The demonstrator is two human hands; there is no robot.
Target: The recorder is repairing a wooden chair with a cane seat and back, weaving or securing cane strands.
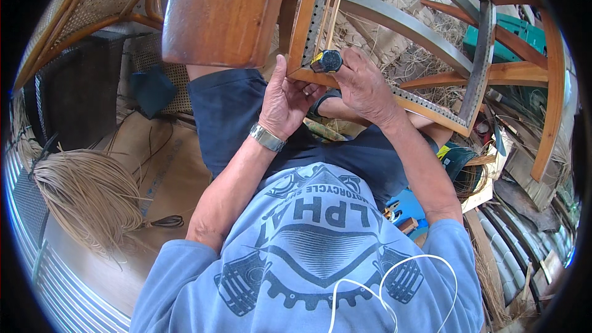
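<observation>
A wooden chair frame (306, 15) with a row of small holes along its edges lies across my lap. My left hand (285, 102) grips its near left corner, thumb up along the side and fingers curled beneath the rail. In my closed right hand (368, 86) is a screwdriver-like tool (327, 60) with a thick black-and-yellow handle, held over that same corner. Its shaft and tip are hidden under the handle. Pale cane strands (333, 15) run along the frame's left side toward the corner, close to the handle.
A brown wooden panel (225, 12) stands to the left of the frame. A large bundle of cane strands (86, 194) lies at left, below a woven cane chair (80, 0). A green case (509, 37) sits at far right. A blue tray (407, 209) with small tools is beside my right arm.
</observation>
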